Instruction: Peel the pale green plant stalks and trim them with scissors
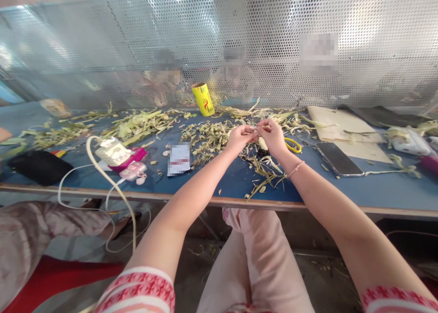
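Observation:
My left hand (pixel 241 138) and my right hand (pixel 273 137) meet over the blue table, fingertips pinched close together. Whatever lies between them is too small to make out. Under and to the left of my left hand spreads a heap of short, pale green plant pieces (pixel 208 137), dried or wilted. Longer leafy strips (pixel 265 178) lie below my hands near the table edge. Beside my right wrist shows a yellow loop-shaped handle (pixel 293 145), perhaps of scissors; the rest of it is hidden.
A yellow tube (pixel 203 99) stands before the perforated metal panel (pixel 260 25). To the right are a phone (pixel 339 159) and cardboard (pixel 342 126). At left lie a plugged charger block (pixel 116 154), cables, a black pouch (pixel 44 167) and more leaves (pixel 142 123). A seated person's leg (pixel 51 226) shows at left.

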{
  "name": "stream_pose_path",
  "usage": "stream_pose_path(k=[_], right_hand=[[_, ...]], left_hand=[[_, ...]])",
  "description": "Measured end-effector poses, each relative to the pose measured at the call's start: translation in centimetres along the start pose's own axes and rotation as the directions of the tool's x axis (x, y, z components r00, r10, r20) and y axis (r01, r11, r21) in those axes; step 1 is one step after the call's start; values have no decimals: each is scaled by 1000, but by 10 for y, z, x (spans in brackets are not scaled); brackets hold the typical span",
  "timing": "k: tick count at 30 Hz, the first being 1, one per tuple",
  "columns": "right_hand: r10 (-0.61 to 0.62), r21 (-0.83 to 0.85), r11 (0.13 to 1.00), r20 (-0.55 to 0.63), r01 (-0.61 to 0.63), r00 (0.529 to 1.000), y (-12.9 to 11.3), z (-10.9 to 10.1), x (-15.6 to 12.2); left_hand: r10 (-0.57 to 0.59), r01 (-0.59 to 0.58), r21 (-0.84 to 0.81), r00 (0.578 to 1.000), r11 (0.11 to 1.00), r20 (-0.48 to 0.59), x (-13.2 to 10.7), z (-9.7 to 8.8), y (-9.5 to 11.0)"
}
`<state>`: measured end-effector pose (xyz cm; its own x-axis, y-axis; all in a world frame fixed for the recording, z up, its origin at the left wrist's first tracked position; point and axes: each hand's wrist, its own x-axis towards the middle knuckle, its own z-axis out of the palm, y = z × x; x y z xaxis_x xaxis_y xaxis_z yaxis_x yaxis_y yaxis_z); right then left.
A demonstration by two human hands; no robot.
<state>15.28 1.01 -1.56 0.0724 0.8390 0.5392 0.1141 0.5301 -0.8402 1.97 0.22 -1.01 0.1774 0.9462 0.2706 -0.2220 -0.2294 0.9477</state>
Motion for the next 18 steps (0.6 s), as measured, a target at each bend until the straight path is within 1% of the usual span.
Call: stream_pose_path(k=[6,10,18], right_hand=[[26,83,996,41,-29,999,0,1,-1],[42,102,994,37,-46,998,-2,1,-1],[97,202,974,42,-104,994,-4,2,-1]], left_hand=[[-15,15,-13,999,1000,-28,-1,0,2],[-16,15,-45,999,999,-41,-1,0,3],[-2,1,-17,999,1000,-42,1,0,2]])
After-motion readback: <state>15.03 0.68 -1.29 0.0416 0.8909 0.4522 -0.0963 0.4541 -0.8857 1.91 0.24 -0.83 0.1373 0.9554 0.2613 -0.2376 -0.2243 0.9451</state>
